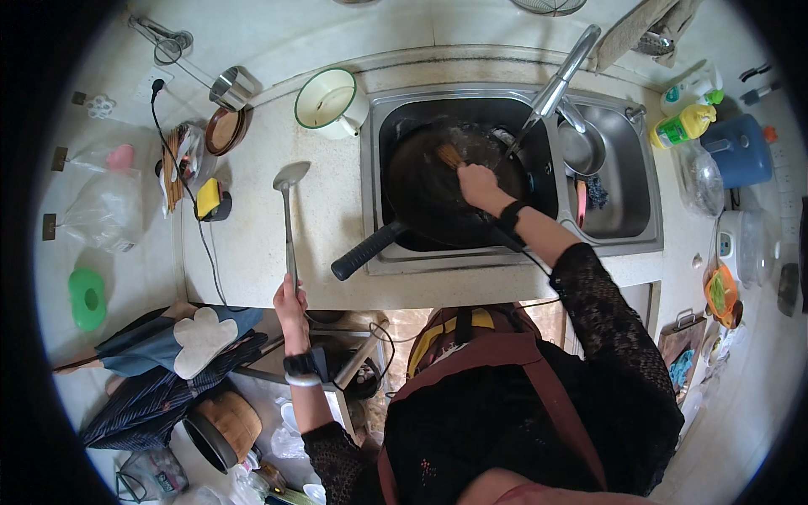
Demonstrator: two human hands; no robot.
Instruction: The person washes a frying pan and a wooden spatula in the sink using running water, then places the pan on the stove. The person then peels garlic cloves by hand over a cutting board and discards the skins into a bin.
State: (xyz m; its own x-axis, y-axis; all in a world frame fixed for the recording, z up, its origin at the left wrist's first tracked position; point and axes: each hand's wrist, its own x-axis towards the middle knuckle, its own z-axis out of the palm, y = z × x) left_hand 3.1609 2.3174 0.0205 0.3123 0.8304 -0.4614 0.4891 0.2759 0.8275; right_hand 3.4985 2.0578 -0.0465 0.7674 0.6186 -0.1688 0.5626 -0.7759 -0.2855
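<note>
In the larger sink basin lies a dark wok, its black ribbed handle jutting over the front left rim. Water appears to be running into it from the chrome faucet. My right hand grips a bristle wok brush, whose bristles are inside the wok; the fingers hide most of its grip. My left hand is at the counter's front edge, closed around the handle of a metal wok spatula. The spatula's blade points away from me, over the counter left of the sink.
A white enamel pot with a green rim stands behind the spatula. The smaller basin holds a metal pan and a pink-handled scrubber. A black power cord hangs down the left wall. Detergent bottles stand at right.
</note>
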